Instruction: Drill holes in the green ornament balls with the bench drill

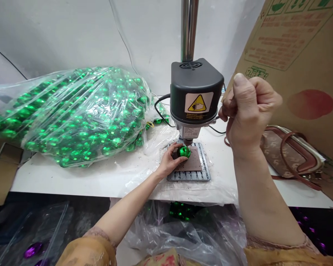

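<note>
With the slotted base as the dial's centre, a white table (72,181) spreads beneath everything. A printed carton (302,77) stands at 2 o'clock, and a clear bag of shiny green balls (91,118) bulges at 10. The black-housed drill press (197,83) rises at 12, and a brown-trimmed handbag (290,157) sits at 3. On the slotted base (206,162) lies a brown board (194,165); over it, just below the chuck (188,141), is one green ball (184,152).

To do this well, I'd keep the ball pressed firmly to the board, its middle in line with the chuck, and the thumb and fingertips low on its sides, out of the drill's path. Pressure should come down smoothly, so the round thing has no chance to roll.

The left hand (168,162), reaching in from 8 o'clock, pinches the ball: thumb along the near side, fingers curved round the far side, parted only by its width. The right hand (246,103), between 1 and 2 o'clock, is curled into a tight fist, thumb uppermost; whether it grips a lever, I cannot tell.
</note>
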`<state>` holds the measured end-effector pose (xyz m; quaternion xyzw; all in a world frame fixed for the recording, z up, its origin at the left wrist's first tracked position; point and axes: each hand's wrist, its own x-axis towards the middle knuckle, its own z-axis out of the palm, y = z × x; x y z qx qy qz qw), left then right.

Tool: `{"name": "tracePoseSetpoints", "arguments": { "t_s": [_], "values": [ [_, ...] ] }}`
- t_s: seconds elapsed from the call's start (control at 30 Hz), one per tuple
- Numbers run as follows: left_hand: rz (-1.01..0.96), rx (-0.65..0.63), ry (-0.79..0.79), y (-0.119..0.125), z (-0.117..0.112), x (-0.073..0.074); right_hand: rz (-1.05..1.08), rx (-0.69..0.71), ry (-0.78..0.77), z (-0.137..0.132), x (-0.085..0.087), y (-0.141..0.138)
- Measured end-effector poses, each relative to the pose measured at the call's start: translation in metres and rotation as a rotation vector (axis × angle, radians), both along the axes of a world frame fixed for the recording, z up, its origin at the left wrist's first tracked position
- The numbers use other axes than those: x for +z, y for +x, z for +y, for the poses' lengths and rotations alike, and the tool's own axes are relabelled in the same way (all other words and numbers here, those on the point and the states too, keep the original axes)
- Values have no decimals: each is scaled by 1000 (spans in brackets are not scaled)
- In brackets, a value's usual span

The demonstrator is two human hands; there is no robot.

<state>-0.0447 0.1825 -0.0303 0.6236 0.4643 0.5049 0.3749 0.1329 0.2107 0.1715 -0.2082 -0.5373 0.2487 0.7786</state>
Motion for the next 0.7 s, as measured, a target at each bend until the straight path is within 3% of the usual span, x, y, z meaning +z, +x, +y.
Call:
{"name": "tracePoseSetpoints", "arguments": {
  "t_s": [0.2, 0.43, 0.7],
  "values": [
    [60, -75, 3, 6, -8, 3, -13, -16, 5, -1, -1, 0],
    [112, -56, -49, 9, -10, -1, -13, -7, 12, -6, -2, -1],
    [150, -45, -22, 10, -10, 1, 74, -74, 93, -22, -24, -4]
  ]
}}
